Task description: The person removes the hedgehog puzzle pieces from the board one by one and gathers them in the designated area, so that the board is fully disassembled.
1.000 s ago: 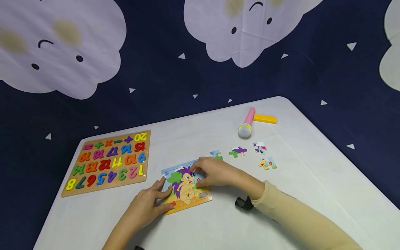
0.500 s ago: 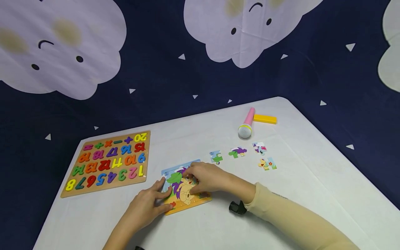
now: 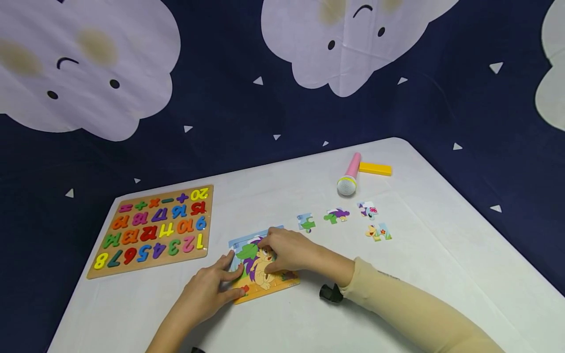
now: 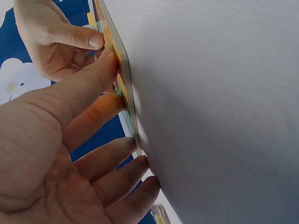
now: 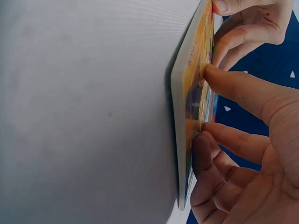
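A picture puzzle board [image 3: 267,291] with a cartoon hedgehog lies on the white table in the head view. My left hand [image 3: 205,289] steadies its left side, thumb over the front corner and fingers spread along the edge; in the left wrist view the fingertips [image 4: 112,60] touch the board's face and rim. My right hand [image 3: 295,250] is over the picture's upper right. In the right wrist view its thumb and forefinger press apart on the board [image 5: 180,116], the other fingers bent. I cannot tell whether they pinch a piece; the palm hides that part.
Several loose puzzle pieces [image 3: 306,222] lie beyond the right hand, among them a hedgehog-face piece [image 3: 378,232]. A wooden number board [image 3: 150,228] is at the left. Farther back lie a toy microphone [image 3: 348,179] and a yellow block [image 3: 375,169].
My right hand has moved left over the picture from the board's right side, uncovering the leaf piece behind it, then stays nearly still. The left hand keeps its place.
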A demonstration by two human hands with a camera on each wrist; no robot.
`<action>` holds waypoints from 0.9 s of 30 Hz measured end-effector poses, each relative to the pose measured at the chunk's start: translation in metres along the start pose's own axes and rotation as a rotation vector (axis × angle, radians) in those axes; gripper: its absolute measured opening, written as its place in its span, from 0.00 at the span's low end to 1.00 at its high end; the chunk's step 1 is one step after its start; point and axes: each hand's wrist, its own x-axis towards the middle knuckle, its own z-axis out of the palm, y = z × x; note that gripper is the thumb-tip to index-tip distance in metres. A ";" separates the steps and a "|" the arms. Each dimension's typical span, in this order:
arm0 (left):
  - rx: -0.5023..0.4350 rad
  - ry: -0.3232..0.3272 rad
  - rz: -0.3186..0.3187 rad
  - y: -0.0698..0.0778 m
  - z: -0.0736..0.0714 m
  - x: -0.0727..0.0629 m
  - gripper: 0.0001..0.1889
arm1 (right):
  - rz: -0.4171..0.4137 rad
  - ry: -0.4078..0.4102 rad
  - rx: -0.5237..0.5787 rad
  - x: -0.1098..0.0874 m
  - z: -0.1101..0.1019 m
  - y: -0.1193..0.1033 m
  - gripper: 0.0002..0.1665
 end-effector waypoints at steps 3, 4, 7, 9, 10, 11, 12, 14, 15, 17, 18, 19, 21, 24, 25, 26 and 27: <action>0.003 -0.001 0.000 0.000 0.000 0.000 0.28 | -0.005 0.005 0.004 0.000 0.000 0.000 0.36; 0.004 -0.002 -0.001 0.000 0.000 0.000 0.28 | -0.004 0.006 0.005 0.000 0.000 0.000 0.36; 0.006 -0.003 -0.007 0.001 0.000 0.001 0.29 | -0.004 0.010 0.005 0.000 -0.001 -0.002 0.36; 0.008 -0.004 -0.010 0.001 0.000 0.001 0.29 | -0.002 0.012 0.006 0.000 -0.001 -0.002 0.35; 0.008 -0.004 -0.010 0.001 -0.001 0.001 0.28 | -0.001 0.014 0.006 0.000 -0.002 -0.003 0.35; 0.007 -0.003 -0.009 0.001 -0.001 0.001 0.28 | -0.001 0.014 0.007 0.000 -0.002 -0.003 0.35; 0.008 -0.002 -0.008 0.001 -0.001 0.000 0.28 | 0.000 0.014 0.009 0.000 -0.002 -0.003 0.35; 0.009 0.001 -0.003 0.001 0.000 0.000 0.28 | -0.001 0.012 0.016 0.001 -0.002 -0.003 0.36; 0.009 0.003 0.000 0.001 0.000 0.000 0.28 | -0.003 0.011 0.019 0.001 -0.002 -0.003 0.36; 0.010 0.005 0.003 0.001 0.000 0.000 0.28 | -0.010 0.009 0.020 0.001 -0.002 -0.003 0.36; 0.011 0.006 0.005 0.001 0.000 0.000 0.28 | -0.015 0.009 0.020 0.001 -0.002 -0.003 0.36; 0.010 0.007 0.005 0.001 0.000 0.000 0.28 | -0.019 0.008 0.021 0.002 -0.003 -0.002 0.36; 0.009 0.007 0.003 0.001 0.000 0.000 0.28 | -0.030 0.008 0.020 0.002 -0.003 -0.001 0.36; 0.009 0.006 -0.001 0.002 0.000 0.000 0.28 | -0.042 0.007 0.023 0.003 -0.004 -0.001 0.35; 0.009 0.007 -0.002 0.002 0.000 0.000 0.28 | -0.046 0.006 0.023 0.003 -0.004 -0.001 0.34; 0.010 0.007 -0.003 0.002 0.000 0.000 0.28 | -0.050 0.005 0.023 0.003 -0.005 0.000 0.32; 0.010 0.008 -0.002 0.002 0.000 0.000 0.28 | -0.051 0.004 0.023 0.003 -0.005 0.000 0.32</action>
